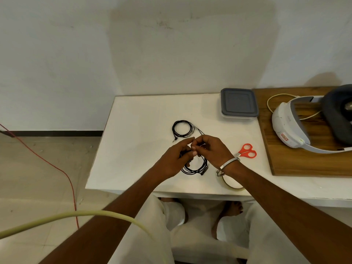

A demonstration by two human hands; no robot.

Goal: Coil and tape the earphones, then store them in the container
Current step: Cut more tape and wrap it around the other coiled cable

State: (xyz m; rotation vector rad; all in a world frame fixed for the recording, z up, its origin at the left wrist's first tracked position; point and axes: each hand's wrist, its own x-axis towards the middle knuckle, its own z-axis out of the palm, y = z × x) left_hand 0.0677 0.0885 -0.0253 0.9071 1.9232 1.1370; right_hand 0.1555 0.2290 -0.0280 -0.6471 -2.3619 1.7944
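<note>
Fingers (193, 148) of both hands pinch the black earphone coil (196, 168) near the desk's front edge; judging by that, keep the loops bunched tight while taping, container (239, 103) lidded at the back edge.

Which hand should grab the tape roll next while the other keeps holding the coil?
Probably the right hand: the tape roll lies just under its wrist, on the right side of the table. The left hand can hold the coiled earphones.

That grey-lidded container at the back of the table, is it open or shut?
Shut. The container has its grey lid lying flat over the clear base, with no gap showing. Whether anything is inside, I cannot tell.
</note>
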